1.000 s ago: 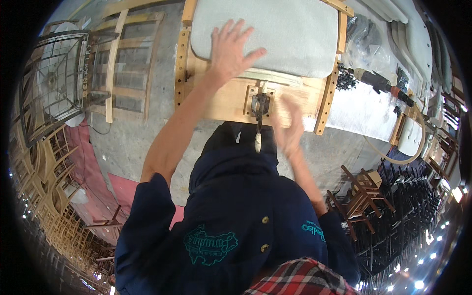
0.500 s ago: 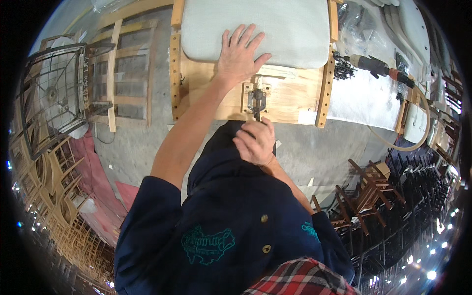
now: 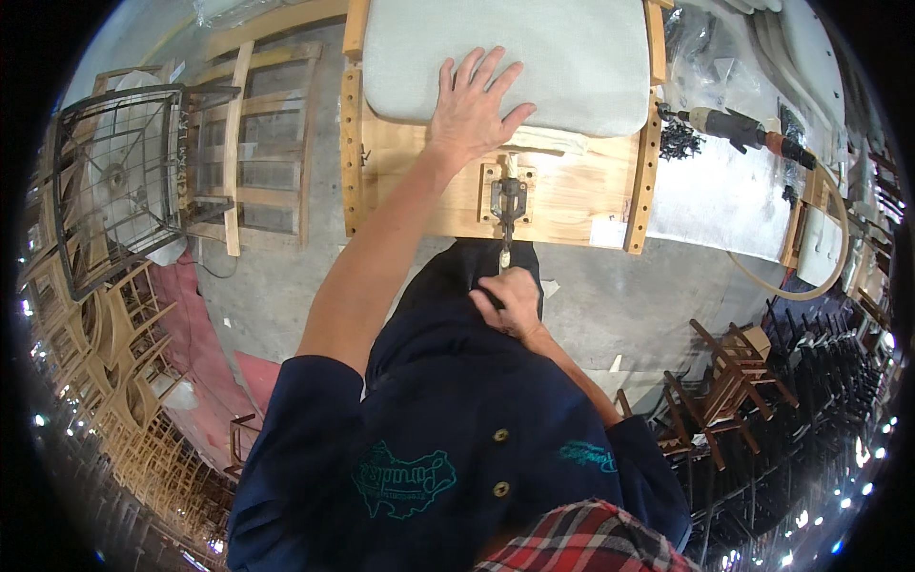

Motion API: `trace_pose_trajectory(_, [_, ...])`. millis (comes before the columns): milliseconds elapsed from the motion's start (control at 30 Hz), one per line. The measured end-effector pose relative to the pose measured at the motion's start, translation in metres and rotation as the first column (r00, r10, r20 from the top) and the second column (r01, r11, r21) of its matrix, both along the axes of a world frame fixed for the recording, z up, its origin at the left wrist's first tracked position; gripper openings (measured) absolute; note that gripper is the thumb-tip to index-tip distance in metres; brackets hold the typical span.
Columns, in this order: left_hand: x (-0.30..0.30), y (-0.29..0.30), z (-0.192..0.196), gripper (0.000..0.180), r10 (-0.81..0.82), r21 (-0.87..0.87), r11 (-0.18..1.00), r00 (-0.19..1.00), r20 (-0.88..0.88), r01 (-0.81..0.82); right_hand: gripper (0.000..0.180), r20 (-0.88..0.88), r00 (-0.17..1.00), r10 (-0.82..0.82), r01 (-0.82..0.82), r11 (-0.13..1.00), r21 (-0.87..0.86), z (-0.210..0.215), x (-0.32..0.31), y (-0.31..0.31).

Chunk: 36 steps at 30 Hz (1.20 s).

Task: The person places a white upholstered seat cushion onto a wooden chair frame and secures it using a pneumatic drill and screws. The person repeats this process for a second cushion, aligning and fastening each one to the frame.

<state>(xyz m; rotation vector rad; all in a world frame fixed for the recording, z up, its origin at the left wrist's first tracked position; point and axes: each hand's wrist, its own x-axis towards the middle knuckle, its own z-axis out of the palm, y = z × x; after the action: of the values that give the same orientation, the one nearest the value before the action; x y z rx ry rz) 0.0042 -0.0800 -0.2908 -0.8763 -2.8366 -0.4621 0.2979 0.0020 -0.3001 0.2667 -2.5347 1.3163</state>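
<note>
A pale grey upholstered pad point(image 3: 572, 71) lies on a wooden jig board point(image 3: 410, 205). My left hand point(image 3: 469, 110) rests flat on the pad's near edge, fingers spread. A cloth-covered strip point(image 3: 548, 141) runs along that edge, partly behind my left hand. A metal toggle clamp point(image 3: 509, 202) is mounted at the middle of the board, its front end by the strip. Its handle point(image 3: 505, 255) sticks out toward me past the board's near edge. Around the near end of that handle my right hand point(image 3: 515, 297) is closed; the fingers are partly hidden.
Drilled wooden rails point(image 3: 640, 191) flank the board. At the right, a power tool point(image 3: 734, 127) with a hose point(image 3: 834, 257) lies beside black screws point(image 3: 680, 141). A wooden pallet point(image 3: 233, 162) and wire rack point(image 3: 119, 181) stand left. Brown chair frames point(image 3: 729, 381) are at lower right.
My right hand has moved toward my body, and more of the clamp handle shows. The left hand stays on the pad. The whole view has shifted slightly.
</note>
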Motion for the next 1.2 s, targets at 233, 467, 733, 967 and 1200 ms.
trace_pose_trajectory(233, [0.007,-0.013,0.022,0.097,-0.125,-0.012,0.992,0.976,0.175,0.129,0.046,0.873,0.488,-0.025,0.556,0.780,-0.288,-0.023,0.009,0.000])
trace_pose_trajectory(467, [0.009,-0.019,0.009,0.107,-0.150,0.029,0.989,0.970,0.190,0.147,0.028,0.919,0.387,0.074,0.614,0.723,-0.316,0.040,-0.005,-0.005])
trace_pose_trajectory(733, [0.012,-0.019,0.004,0.100,-0.189,-0.036,0.980,0.976,0.110,0.193,0.030,0.192,0.888,-0.418,0.410,0.909,0.079,0.036,-0.022,-0.007])
trace_pose_trajectory(967, [0.004,-0.024,0.005,0.096,-0.280,-0.013,0.959,0.956,0.085,0.282,0.031,-0.251,0.944,-0.213,0.240,0.967,0.085,0.039,-0.099,0.007])
trace_pose_trajectory(1200, [-0.006,0.000,0.011,0.097,-0.151,-0.062,0.986,0.985,0.087,0.157,0.033,0.001,0.940,-0.341,0.326,0.899,-0.292,0.048,-0.088,-0.016])
